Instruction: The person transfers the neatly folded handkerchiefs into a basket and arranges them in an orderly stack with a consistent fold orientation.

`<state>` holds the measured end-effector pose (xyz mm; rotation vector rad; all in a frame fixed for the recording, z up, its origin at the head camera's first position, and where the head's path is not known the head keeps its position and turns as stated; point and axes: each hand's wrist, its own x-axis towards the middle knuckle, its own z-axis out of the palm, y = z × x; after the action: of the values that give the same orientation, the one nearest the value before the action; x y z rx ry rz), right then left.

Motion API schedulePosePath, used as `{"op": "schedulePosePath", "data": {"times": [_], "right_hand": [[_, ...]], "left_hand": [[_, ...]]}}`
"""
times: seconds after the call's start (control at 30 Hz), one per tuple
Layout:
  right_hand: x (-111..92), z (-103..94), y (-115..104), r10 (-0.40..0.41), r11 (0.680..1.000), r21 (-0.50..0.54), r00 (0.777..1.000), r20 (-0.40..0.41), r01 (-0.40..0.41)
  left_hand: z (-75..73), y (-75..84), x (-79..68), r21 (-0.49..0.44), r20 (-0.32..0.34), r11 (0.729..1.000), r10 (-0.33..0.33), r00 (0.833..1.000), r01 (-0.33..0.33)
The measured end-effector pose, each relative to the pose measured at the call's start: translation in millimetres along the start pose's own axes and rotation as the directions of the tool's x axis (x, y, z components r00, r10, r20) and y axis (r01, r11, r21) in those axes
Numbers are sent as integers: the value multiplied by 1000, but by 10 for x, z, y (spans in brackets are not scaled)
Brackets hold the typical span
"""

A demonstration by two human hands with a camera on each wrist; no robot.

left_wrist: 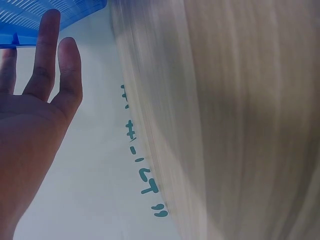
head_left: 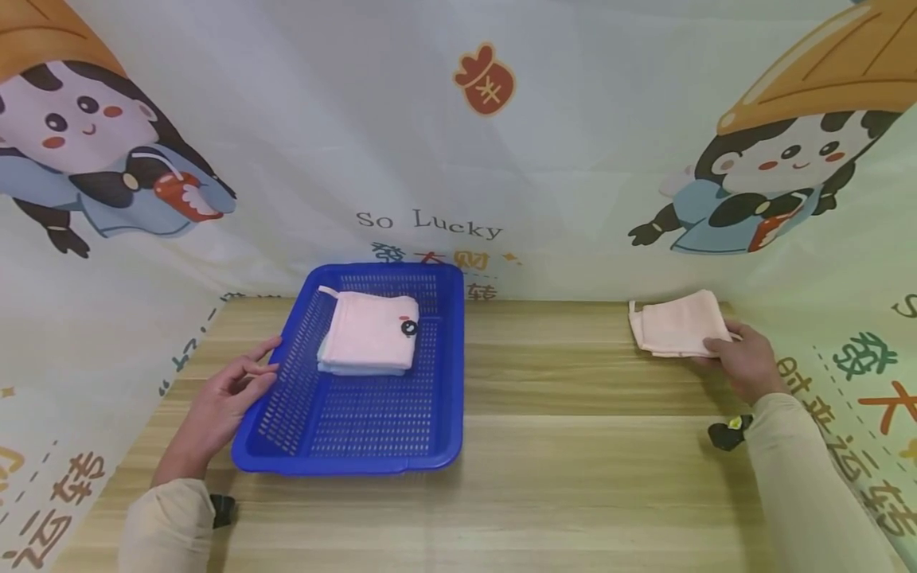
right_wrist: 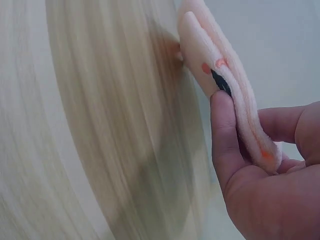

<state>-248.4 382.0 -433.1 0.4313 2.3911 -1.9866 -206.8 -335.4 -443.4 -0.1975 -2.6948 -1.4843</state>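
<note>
At its left side, a blue plastic basket (head_left: 453, 406) meets the fingers of my left hand (head_left: 224, 402), which are mostly straight in the left wrist view. Inside the basket, toward the back, lies a folded pink towel (head_left: 368, 330) with a small dark print, on top of a folded light blue towel (head_left: 361, 368). Far to the right, my right hand (head_left: 748, 362) pinches another folded pale pink towel (head_left: 680, 322) by its near right corner. The right wrist view shows this towel (right_wrist: 200, 42) edge-on between thumb and fingers, its folded layers and a dark print visible.
The light wood-grain table (head_left: 559, 477) runs beneath everything. A white printed cloth (head_left: 587, 159) hangs behind it and along both sides. Black wrist devices show at the left sleeve (head_left: 161, 525) and right sleeve (head_left: 795, 446).
</note>
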Motion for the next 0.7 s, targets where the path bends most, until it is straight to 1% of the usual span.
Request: {"op": "schedulePosePath", "data": {"times": [0.17,0.37,0.63,0.7], "right_hand": [[-13,19,-19,1,999,54,1000,20,-2],[-39,49,-65,-11,995,104,999,36,7],[-70,90,-109,-11,972,237,999,50,-1],[-76,105,-112,-4,969,246,999,45,-7]], "left_hand": [[2,13,-1,5,9,1000,-16,1000,16],[11,0,4,-9,7,1000,1,1000,-1],[0,11,2,-18,6,1000,2,1000,-2],[-4,15,0,-17,9,1000,-3,1000,3]]}}
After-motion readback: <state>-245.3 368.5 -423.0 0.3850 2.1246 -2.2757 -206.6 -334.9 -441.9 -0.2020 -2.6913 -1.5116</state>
